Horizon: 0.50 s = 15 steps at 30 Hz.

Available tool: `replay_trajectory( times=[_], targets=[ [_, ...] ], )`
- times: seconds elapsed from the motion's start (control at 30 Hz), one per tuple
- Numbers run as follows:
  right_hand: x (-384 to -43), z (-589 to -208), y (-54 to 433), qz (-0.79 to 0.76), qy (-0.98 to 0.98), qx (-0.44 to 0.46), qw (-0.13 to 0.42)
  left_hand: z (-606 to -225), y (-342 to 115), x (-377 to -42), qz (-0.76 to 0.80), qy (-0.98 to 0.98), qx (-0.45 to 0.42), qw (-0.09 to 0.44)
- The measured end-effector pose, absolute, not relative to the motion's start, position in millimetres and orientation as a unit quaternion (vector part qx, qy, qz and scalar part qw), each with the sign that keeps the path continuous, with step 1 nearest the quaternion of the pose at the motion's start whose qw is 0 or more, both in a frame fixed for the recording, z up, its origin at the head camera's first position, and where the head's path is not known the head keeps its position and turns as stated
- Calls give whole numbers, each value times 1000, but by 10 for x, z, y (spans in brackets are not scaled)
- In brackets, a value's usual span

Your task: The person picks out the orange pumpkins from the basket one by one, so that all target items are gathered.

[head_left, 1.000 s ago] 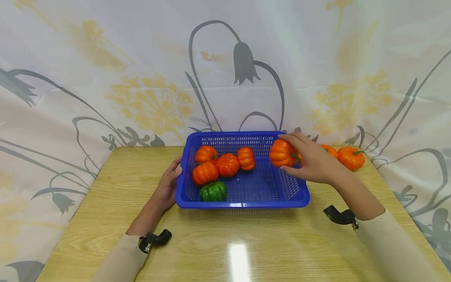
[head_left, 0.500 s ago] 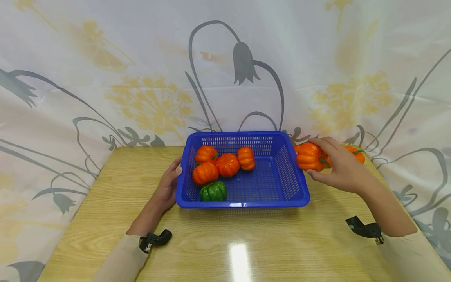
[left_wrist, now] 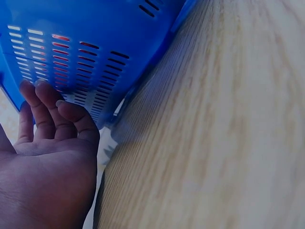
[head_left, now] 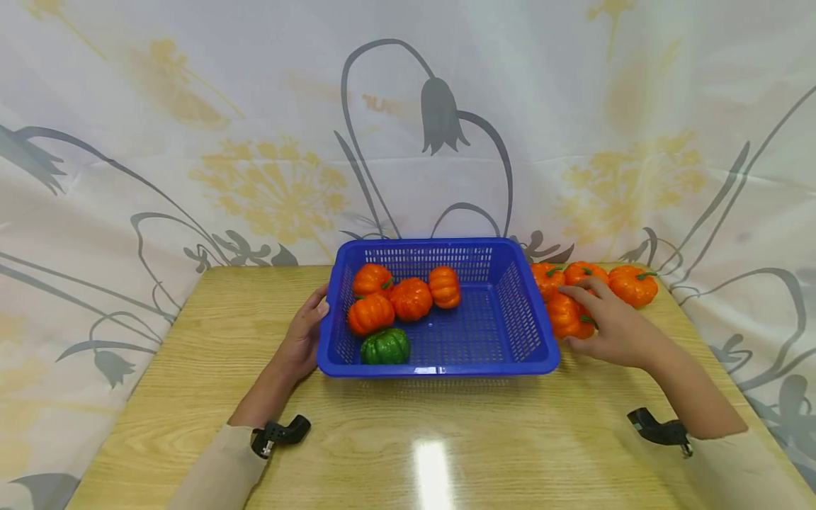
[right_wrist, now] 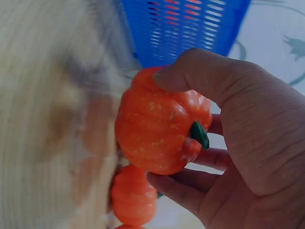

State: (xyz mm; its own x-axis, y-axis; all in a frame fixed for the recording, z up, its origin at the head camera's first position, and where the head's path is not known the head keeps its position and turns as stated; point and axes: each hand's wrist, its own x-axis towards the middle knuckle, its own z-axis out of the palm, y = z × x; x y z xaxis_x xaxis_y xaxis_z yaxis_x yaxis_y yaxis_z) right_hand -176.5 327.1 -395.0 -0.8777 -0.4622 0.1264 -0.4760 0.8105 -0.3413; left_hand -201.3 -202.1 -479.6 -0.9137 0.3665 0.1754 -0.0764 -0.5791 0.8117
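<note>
A blue perforated plastic basket stands on the wooden table, with several orange pumpkins and a green pumpkin in its left half. My left hand holds the basket's left side, thumb at the rim and fingers against the outer wall. To the right of the basket, my right hand grips an orange pumpkin with a green stem, thumb on one side and fingers on the other. It is low, near the table; whether it touches the wood I cannot tell.
Behind my right hand, more orange pumpkins stand in a row along the table's back right, such as the rightmost pumpkin. A patterned cloth hangs behind the table.
My right hand has carried the orange pumpkin from above the basket's right end out to the right, then down beside the basket. The left hand and basket have stayed in place.
</note>
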Motion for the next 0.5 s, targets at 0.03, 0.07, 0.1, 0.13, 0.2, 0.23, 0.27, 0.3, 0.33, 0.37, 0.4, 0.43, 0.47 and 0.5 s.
replay_trajectory(
  times=[0.03,0.07,0.1,0.13,0.2,0.23,0.27,0.3,0.33,0.37,0.4,0.43,0.47,0.5],
  targets=[
    [-1770,-3976,3267,181,-952,248,12,-4793,-2021,-2012,873,442,164,126],
    [-1774,-3999,3261,176,-952,249,5,-4791,-2021,-2012,873,442,163,126],
    [-1780,-4021,3255,172,-952,251,0,-4790,-2021,-2012,873,443,163,125],
    [-1785,-4041,3249,170,-952,254,-3,-4787,-2020,-2012,873,442,163,125],
    [-1794,-4071,3235,168,-951,258,-6,-4786,-2019,-2012,873,442,162,126],
    [-1798,-4085,3230,167,-951,259,-7,-4785,-2018,-2011,873,442,162,127],
    [-1802,-4095,3225,167,-951,259,-8,-4787,-2018,-2012,873,442,162,127],
    [-1806,-4101,3218,169,-951,260,-6,-4787,-2017,-2012,873,442,163,127],
    [-1811,-4107,3213,169,-950,261,-3,-4788,-2017,-2013,873,442,163,128],
    [-1815,-4111,3209,171,-950,261,-1,-4789,-2017,-2014,872,443,164,128],
    [-1818,-4115,3206,172,-950,262,2,-4790,-2017,-2015,872,443,165,128],
    [-1819,-4118,3204,173,-949,263,6,-4793,-2017,-2017,872,443,165,128],
    [-1821,-4121,3202,173,-949,265,10,-4795,-2017,-2018,872,443,166,128],
    [-1826,-4126,3202,173,-947,268,15,-4796,-2017,-2019,871,443,167,128]
  ],
)
